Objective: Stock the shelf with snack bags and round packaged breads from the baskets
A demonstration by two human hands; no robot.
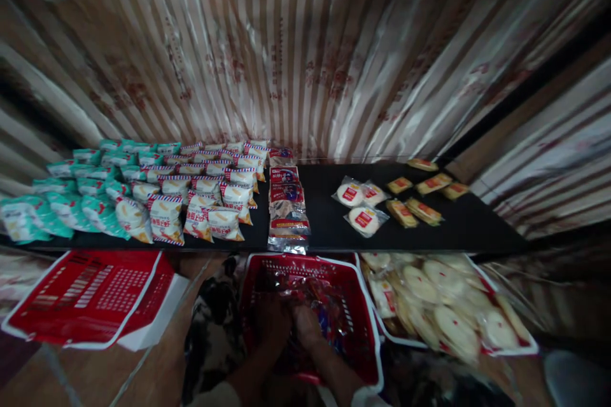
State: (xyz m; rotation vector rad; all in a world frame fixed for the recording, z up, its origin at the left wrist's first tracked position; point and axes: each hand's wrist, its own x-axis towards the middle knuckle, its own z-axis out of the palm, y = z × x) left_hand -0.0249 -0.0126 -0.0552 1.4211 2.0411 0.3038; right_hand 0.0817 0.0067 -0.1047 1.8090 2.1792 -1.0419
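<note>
Packets (pixel 328 321) inside red basket (pixel 337 269)

Wearing a pale, off-white cloth left sleeve (pixel 219 396) at seven o'clock and a matching right sleeve (pixel 368 398) between five and six. Baring the forearms (pixel 337 372), left hand (pixel 273 321) and right hand (pixel 306 324). Wearing black fabric legwear (pixel 216 324) with irregular whitish blotches, showing toward seven and five o'clock.

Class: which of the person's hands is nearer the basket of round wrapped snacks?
Right. The right hand is in the middle red basket, left of the snack basket; the left hand is there too, but farther left.
</note>
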